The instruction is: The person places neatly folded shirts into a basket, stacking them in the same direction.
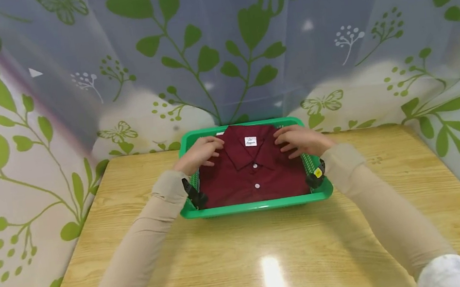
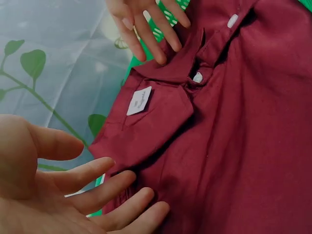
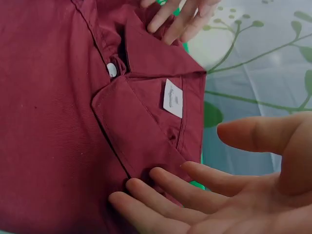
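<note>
A folded maroon button-up shirt lies collar-up in a green plastic basket. Its white neck label and white buttons face upward. My left hand is over the left side of the collar, fingers spread and slightly bent. On the opposite side my right hand mirrors it. In the left wrist view, the left hand has its thumb apart from the fingers, with nothing between them. The right wrist view has the right hand likewise loose, its fingertips beside or on the collar; contact is hard to tell.
The basket stands on a wooden table, near its back edge. Behind it hangs a curtain printed with green leaves and butterflies. Dark wrist devices sit on both wrists, close to the basket's side rims.
</note>
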Tool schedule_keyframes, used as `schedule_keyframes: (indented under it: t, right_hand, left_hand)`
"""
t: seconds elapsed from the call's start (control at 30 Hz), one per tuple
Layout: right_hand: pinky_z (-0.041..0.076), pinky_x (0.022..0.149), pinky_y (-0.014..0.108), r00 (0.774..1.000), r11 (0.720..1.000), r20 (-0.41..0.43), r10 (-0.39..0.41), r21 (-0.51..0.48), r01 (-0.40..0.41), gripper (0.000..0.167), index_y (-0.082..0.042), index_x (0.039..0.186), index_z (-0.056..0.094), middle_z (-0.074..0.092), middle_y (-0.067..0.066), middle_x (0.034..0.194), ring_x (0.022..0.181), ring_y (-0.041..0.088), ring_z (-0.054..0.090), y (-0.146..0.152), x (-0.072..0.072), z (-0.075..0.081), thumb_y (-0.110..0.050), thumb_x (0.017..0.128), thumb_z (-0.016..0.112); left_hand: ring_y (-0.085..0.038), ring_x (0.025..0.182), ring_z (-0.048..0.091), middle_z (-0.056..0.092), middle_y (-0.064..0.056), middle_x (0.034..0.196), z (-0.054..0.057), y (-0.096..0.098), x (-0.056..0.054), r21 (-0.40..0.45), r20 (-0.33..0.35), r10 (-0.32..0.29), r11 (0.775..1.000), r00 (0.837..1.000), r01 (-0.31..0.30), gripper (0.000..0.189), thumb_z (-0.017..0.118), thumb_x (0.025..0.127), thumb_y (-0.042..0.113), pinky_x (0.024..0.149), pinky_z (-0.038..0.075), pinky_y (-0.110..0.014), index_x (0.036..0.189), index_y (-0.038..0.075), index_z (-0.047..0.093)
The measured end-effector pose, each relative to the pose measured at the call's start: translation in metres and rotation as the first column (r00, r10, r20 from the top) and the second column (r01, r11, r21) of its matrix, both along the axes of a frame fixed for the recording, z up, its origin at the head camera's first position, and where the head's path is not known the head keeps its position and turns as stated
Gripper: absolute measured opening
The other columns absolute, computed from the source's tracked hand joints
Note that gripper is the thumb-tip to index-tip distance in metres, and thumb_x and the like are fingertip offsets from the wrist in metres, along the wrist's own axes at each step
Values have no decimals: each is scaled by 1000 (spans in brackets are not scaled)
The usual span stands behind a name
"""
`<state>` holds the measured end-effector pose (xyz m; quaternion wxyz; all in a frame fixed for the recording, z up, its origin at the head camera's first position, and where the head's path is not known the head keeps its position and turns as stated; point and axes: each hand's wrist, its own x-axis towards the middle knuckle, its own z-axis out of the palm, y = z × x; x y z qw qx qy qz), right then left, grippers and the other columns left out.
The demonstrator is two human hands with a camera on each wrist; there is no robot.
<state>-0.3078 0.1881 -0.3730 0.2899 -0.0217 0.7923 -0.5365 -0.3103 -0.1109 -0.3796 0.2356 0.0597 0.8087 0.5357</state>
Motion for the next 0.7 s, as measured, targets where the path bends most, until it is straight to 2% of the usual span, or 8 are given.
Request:
schedule_keyframes:
  t: [0.2,0.37,0.47,0.6,0.7]
  right_hand:
    - [36,109,57,1000,1000,31,5,12,-5,55,2,154,26,29,23,156,141,42,32,-1,-4,-5,-16,104,41]
    - [32,111,56,999,999,4,40,14,-40,55,1,155,23,27,23,158,141,43,30,0,0,-2,-18,105,40]
    - [29,113,56,999,999,-25,40,-21,-40,56,2,155,21,25,26,157,141,45,30,3,6,4,-18,106,40]
    - [28,114,55,993,999,-120,18,-45,-23,55,4,152,25,27,27,155,140,44,31,9,18,17,-19,106,44]
    - [33,110,56,969,999,-247,12,48,0,53,0,151,31,33,25,152,137,43,36,14,28,27,-22,105,46]
  left_hand:
    - [-32,133,41,45,-13,147,-9,-1,-5,-57,6,-19,998,1000,19,40,40,106,22,100,45,-50,140,6,52]
    - [-33,132,43,46,-14,145,-6,-4,-1,-47,-13,-3,999,1000,2,39,40,106,22,101,45,-49,139,4,53]
    - [-35,133,44,46,-17,145,-3,-8,4,-8,-39,15,1000,999,-15,40,40,107,23,104,43,-49,138,2,53]
    - [-35,130,45,48,-17,142,5,-11,15,26,-142,32,999,989,-29,38,40,107,20,104,41,-50,136,-1,53]
    - [-32,125,48,53,-13,137,12,-15,25,-19,-270,37,999,962,-43,35,41,107,18,102,42,-49,132,1,58]
